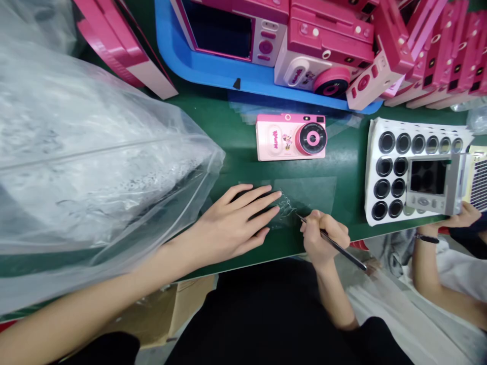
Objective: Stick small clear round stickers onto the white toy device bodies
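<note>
My left hand (243, 218) lies flat with fingers spread on a clear plastic sheet (315, 195) on the green table. Pinched in my right hand (323, 235) is a pair of dark tweezers (344, 249), whose tip points at small clear, pale-outlined pieces (287, 205) on the sheet. The tip seems to reach their edge; whether it grips one I cannot tell. Just beyond the sheet lies a pink toy camera (279, 139), its round dark lens ring facing up.
A blue tray (213, 71) holds several pink cameras at the back. On the left bulges a large clear plastic bag (95, 152). At right are white sheets of round black lens stickers (375, 172). A co-worker's hand (462, 215) holds a pale device with a screen (436, 182) over them.
</note>
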`<action>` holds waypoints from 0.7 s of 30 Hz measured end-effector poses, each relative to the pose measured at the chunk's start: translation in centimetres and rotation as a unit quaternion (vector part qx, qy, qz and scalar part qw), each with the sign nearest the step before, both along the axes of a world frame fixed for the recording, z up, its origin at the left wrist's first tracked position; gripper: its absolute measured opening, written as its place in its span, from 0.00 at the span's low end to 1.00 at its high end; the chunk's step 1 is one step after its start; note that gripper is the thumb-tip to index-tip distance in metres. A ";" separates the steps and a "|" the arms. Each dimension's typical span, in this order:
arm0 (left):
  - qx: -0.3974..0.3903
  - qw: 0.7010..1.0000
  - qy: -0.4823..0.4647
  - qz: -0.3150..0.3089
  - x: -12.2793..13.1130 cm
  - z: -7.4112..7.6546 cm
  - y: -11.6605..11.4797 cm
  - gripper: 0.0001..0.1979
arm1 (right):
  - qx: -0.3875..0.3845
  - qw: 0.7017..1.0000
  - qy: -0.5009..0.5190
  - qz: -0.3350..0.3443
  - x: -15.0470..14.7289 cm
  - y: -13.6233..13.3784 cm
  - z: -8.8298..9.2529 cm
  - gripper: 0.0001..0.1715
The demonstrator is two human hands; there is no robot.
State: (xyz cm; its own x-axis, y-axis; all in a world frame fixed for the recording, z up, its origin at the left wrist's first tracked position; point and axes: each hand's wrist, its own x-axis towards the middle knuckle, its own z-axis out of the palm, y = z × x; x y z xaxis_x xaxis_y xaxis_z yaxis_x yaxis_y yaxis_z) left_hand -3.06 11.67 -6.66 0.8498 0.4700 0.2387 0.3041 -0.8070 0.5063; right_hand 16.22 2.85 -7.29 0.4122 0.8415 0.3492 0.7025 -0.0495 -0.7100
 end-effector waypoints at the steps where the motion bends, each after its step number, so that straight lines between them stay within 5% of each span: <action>1: 0.001 1.000 -0.008 0.002 0.0 -0.1 0.0 0.14 | -0.001 1.000 -0.002 -0.002 0.0 0.0 0.0 0.27; 15: 0.007 0.999 -0.042 0.012 0.1 0.5 0.5 0.10 | 0.031 0.998 0.014 0.057 0.7 -0.4 -0.1 0.28; 21: 0.017 0.999 -0.047 0.019 0.0 0.4 0.5 0.10 | -0.042 0.990 0.044 0.130 0.1 0.2 1.2 0.27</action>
State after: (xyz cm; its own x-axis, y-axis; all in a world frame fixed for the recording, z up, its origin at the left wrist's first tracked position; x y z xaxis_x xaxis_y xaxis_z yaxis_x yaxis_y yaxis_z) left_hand -3.07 12.16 -6.22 0.8050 0.4917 0.3320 0.2872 -0.8127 0.5070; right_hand 16.32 3.01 -6.04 0.2042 0.9477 0.2455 0.6351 0.0626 -0.7699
